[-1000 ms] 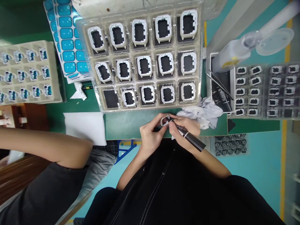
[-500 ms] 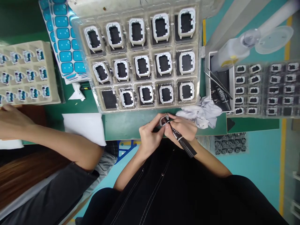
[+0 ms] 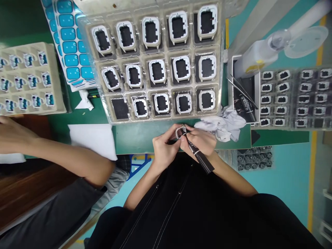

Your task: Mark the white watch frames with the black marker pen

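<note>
My left hand (image 3: 165, 147) pinches a small white frame (image 3: 177, 132) at the front edge of the green bench. It looks like the rounded square frames in the tray. A black marker pen (image 3: 199, 157) is gripped in my right hand (image 3: 201, 141), its tip end at the frame's opening and its other end slanting down toward my body. My right fingertips also touch the frame's edge, and the exact contact of the tip is hidden. Just beyond my hands lies a clear plastic tray (image 3: 161, 53) of white frames on dark pads; its front left pocket holds only a pad.
A crumpled white cloth (image 3: 225, 125) lies right of my hands, beside a white box (image 3: 256, 114) with tweezers and a bottle. Blue sticker sheets (image 3: 71, 46) are at left. A co-worker's arm (image 3: 59, 150) reaches across beside a white sheet (image 3: 92, 140) and a beige tray (image 3: 55, 107).
Both my hands, with the frame and marker pen, have shifted very slightly left. The pen's lower end has moved a little left. The co-worker's arm stays nearly in place.
</note>
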`<state>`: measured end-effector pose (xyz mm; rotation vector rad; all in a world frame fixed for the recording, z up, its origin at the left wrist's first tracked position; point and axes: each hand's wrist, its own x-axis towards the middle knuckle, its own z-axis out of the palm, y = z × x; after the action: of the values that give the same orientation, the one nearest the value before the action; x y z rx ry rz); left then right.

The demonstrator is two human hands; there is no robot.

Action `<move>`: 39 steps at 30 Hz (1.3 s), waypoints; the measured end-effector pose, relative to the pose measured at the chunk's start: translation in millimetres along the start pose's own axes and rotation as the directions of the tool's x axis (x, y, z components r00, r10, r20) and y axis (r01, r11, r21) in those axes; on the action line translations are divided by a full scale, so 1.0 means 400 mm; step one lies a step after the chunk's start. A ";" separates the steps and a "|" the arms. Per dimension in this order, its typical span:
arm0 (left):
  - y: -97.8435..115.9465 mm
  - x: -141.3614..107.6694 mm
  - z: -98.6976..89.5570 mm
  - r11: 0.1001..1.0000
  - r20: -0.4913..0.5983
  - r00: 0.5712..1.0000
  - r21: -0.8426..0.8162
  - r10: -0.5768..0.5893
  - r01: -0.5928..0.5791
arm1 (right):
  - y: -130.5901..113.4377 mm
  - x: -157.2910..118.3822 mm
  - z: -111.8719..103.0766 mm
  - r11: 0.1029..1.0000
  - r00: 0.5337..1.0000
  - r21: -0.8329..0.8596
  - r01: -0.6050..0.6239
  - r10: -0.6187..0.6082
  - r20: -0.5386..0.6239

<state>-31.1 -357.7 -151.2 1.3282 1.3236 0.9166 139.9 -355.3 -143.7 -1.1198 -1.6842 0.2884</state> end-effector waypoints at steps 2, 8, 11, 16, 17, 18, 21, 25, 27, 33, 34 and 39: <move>0.002 -0.001 0.001 1.000 -0.007 1.000 0.018 0.014 -0.014 | -0.002 -0.003 -0.002 0.995 0.996 0.051 -0.085 0.085 0.012; 0.007 -0.002 0.005 0.999 -0.012 1.000 -0.036 -0.022 0.022 | -0.003 -0.010 -0.005 0.945 0.957 0.182 -0.271 0.284 -0.053; 0.003 0.001 0.004 0.996 -0.005 0.999 -0.084 -0.039 0.039 | 0.000 -0.009 -0.006 0.959 0.968 0.152 -0.241 0.248 -0.029; -0.005 0.001 0.000 0.998 -0.005 0.999 -0.045 -0.036 0.036 | 0.002 -0.009 -0.007 0.994 0.994 0.027 -0.105 0.104 0.028; -0.005 0.000 0.000 0.999 -0.009 0.999 -0.034 -0.032 0.031 | 0.002 -0.011 -0.006 0.994 0.994 0.022 -0.110 0.109 0.025; -0.005 -0.001 0.000 0.999 -0.012 1.000 -0.027 -0.027 0.027 | 0.002 -0.014 -0.005 0.992 0.992 0.025 -0.122 0.122 0.014; -0.005 -0.004 0.002 0.999 -0.014 1.000 -0.030 -0.020 0.020 | 0.004 -0.022 0.001 0.986 0.986 0.046 -0.159 0.161 -0.034; -0.006 -0.004 0.002 0.999 -0.010 1.000 -0.039 -0.016 0.016 | 0.010 -0.027 0.005 0.993 0.993 0.036 -0.115 0.117 -0.036; -0.008 -0.003 0.000 0.999 -0.005 1.000 -0.035 -0.011 0.011 | 0.011 -0.025 0.006 0.994 0.994 0.030 -0.103 0.104 -0.039; -0.002 0.004 -0.002 0.998 0.012 1.000 -0.052 -0.018 0.019 | 0.004 -0.018 -0.001 0.980 0.983 0.087 -0.178 0.181 -0.027; -0.001 0.006 -0.002 0.997 0.018 1.000 -0.068 -0.023 0.024 | 0.002 -0.017 -0.003 0.978 0.982 0.102 -0.182 0.185 -0.022; 0.003 0.014 -0.003 0.986 0.044 0.998 -0.154 -0.051 0.057 | -0.006 -0.023 -0.015 0.956 0.967 0.169 -0.241 0.252 -0.045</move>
<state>-31.2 -351.7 -150.4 1.1795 1.2262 0.9315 143.7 -365.7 -145.2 -1.2039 -1.4355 0.5319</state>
